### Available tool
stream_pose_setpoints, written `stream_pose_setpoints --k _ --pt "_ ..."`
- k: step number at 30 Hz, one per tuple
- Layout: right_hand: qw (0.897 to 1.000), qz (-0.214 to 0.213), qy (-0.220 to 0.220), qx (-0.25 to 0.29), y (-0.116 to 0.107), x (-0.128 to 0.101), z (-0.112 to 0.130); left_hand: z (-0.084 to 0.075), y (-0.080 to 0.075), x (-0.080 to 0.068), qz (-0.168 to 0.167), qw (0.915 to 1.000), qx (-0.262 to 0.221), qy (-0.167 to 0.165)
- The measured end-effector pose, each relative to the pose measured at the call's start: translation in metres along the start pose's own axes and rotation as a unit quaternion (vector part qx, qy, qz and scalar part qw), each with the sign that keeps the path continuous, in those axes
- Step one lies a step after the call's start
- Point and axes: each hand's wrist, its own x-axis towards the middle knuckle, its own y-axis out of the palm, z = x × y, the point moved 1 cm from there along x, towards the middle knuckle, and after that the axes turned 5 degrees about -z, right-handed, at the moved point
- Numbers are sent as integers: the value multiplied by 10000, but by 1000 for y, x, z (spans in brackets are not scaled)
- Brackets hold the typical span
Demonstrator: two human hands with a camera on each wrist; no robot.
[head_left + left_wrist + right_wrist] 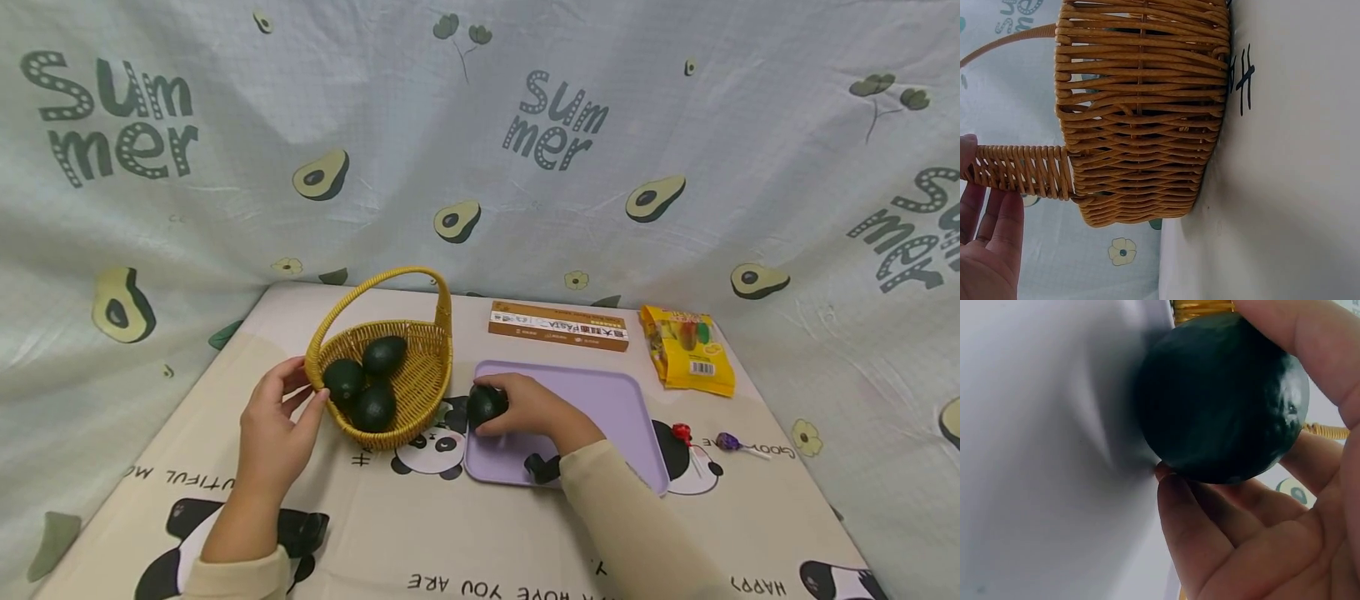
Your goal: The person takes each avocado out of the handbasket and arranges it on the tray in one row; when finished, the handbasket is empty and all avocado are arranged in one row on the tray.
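Observation:
A yellow wicker basket [431,400] with a tall handle stands on the left, holding three dark green avocados [384,357]. My left hand [277,425] grips the foot of the handle at the basket's left side, fingers outside and thumb near the rim. In the left wrist view, those fingers [1007,231] lie against the woven handle [1022,170]. My right hand [528,407] holds another avocado [486,406] at the left edge of a light purple tray [592,383]. Seen from the right wrist, fingers and thumb curl round this avocado [1222,400], close over the tray surface.
A brown and white pasta box [558,326] lies behind the tray. To its right is a yellow snack bag [688,350]. Red [682,432] and purple [727,442] lollipops lie right of the tray. A printed cloth curtain [525,225] closes off the back and sides.

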Motion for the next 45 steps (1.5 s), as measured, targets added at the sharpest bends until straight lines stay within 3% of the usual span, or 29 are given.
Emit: stream_pose_setpoints --k 11,30,45 --pt "9983 -70 -125 -569 1 4 13 -3 -1 2 21 10000 -43 -54" --pt "9989 -460 -46 -103 1 -2 3 2 0 0 49 9999 42 -108" --pt "9966 -720 -194 342 -12 -8 20 0 -2 3 18 9999 -78 -115"
